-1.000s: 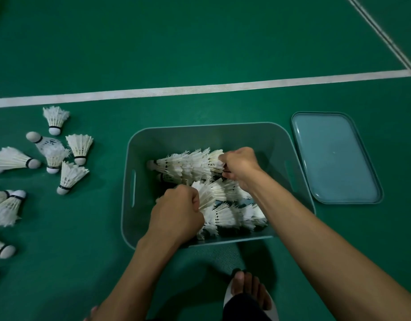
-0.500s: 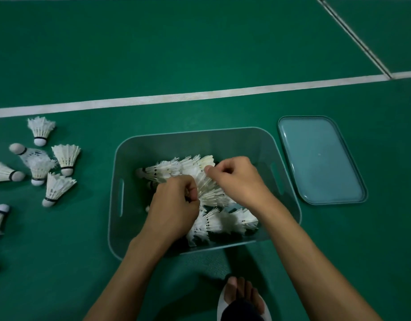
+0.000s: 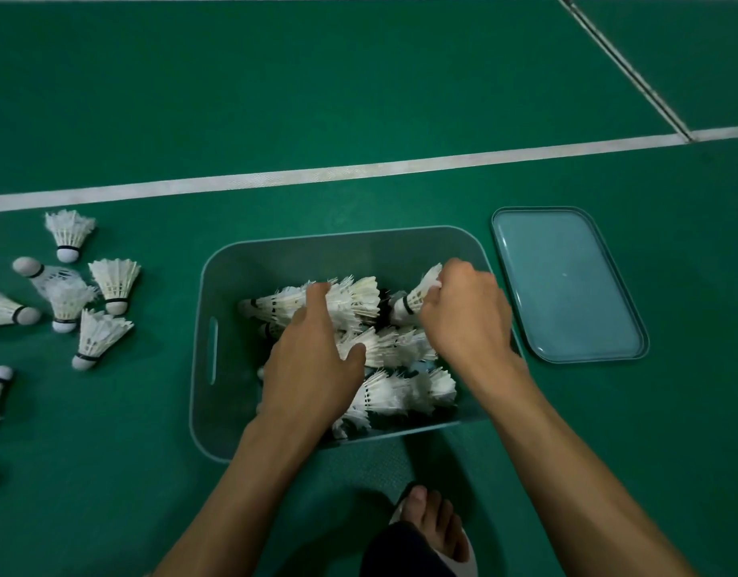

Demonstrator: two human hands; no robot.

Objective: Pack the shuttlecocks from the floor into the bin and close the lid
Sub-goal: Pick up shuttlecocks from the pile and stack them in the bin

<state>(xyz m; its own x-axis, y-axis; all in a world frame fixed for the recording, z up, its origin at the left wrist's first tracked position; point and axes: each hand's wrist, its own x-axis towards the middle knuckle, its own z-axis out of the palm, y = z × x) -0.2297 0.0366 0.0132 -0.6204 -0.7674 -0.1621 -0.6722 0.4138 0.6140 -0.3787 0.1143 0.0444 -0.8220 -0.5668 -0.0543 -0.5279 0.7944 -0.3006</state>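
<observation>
Down on the green court floor point(image 3: 359, 97) I see the grey-green bin point(image 3: 211, 339), its top uncovered, holding a heap of white shuttlecocks point(image 3: 396, 347) lying on their sides in rough rows. Both my hands are inside it. My left hand point(image 3: 313, 360) lies flat over the pile, its fingers point(image 3: 317, 293) spread wide and loose, pressing on feathers rather than gripping any. My right hand point(image 3: 467, 318) is curled near the bin's far right corner, its fingers pinched on the feather skirt of one shuttlecock point(image 3: 417, 295) whose cork end points down-left. Just right of the bin, the lid point(image 3: 567, 285) lies flat on the floor. More loose shuttlecocks point(image 3: 88, 293) sit scattered well to the left of the bin; several at the left edge are cut off by the frame. My forearms hide the bin's near wall in places, and I cannot tell what lies beneath my left palm. A bare foot point(image 3: 432, 522) shows at the bottom.
</observation>
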